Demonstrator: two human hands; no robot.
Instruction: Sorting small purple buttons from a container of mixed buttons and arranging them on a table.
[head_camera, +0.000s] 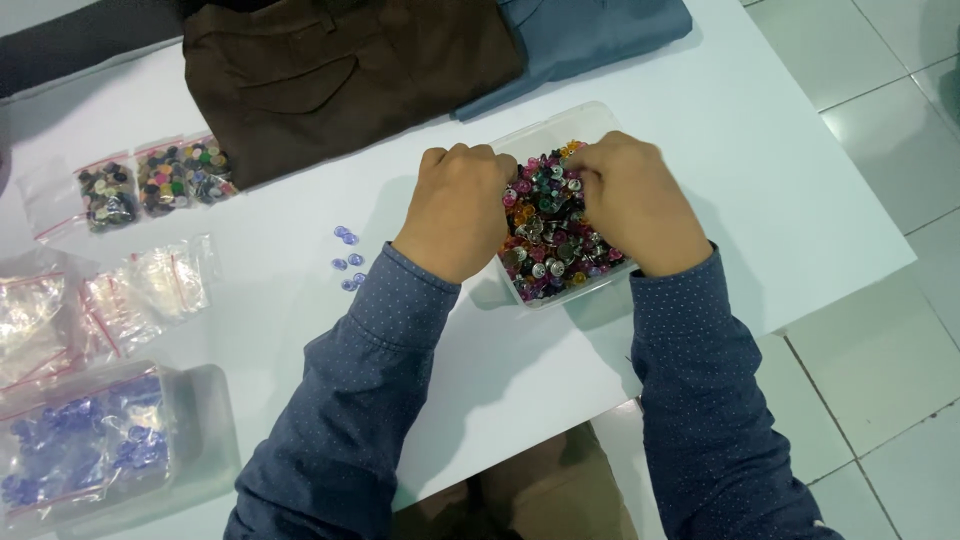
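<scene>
A clear plastic box (556, 124) stands in the middle of the white table, filled with several small multicoloured buttons (552, 232). My left hand (458, 205) rests curled over the box's left side, fingers bent down among the buttons. My right hand (632, 200) is curled over the right side, fingertips also in the pile. What the fingers pinch is hidden. A few small blue buttons (348, 258) lie loose on the table just left of my left wrist.
Folded brown trousers (340, 70) and a blue-grey garment (590, 35) lie at the back. Small zip bags of mixed buttons (150, 180), empty clear bags (110, 295) and a clear box with bags of blue buttons (90, 450) sit at the left. The table edge (850, 270) is at the right.
</scene>
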